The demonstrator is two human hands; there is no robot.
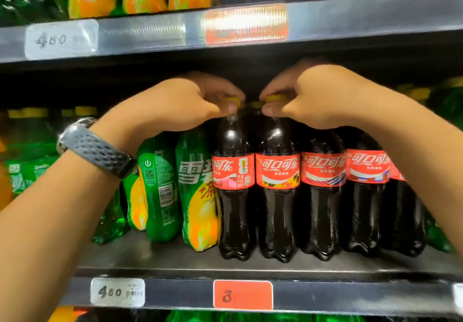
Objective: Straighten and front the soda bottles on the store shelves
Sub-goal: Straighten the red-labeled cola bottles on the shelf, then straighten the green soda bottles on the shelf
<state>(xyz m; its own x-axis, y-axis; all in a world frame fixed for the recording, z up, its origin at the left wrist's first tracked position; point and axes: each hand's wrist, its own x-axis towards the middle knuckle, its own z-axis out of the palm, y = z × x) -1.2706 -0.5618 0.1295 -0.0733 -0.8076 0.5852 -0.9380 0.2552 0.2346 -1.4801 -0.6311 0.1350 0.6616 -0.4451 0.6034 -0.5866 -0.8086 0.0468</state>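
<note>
- The left hand (180, 103) has its thumb and fingers curled, pinching the left yellow cap (233, 100) of the first cola bottle (234, 196), the leftmost of the front row.
- The right hand (323, 96) pinches the right yellow cap (274, 97) of the second cola bottle (276, 201) in the same way. The fingertips of the two hands are close together.
- Both held bottles stand upright, side by side, near the front edge of the middle shelf (162, 259), with their red labels facing out.
- The third cola bottle (323, 201) and the fourth cola bottle (367, 196) stand upright in the same row to the right, labels facing out.
- A green soda bottle (198, 196) stands against the first cola bottle, front label outward.
- The turned green bottle (160, 191) beside it shows its barcode side and leans slightly.
- A grey watch band (97, 149) is on the left wrist.
- The shelf rail carries a white price tag (117, 292) reading 4.80 and an orange price tag (242, 295), only partly legible.
- The upper shelf (150, 36) holds orange and dark bottles, which are blurred.
</note>
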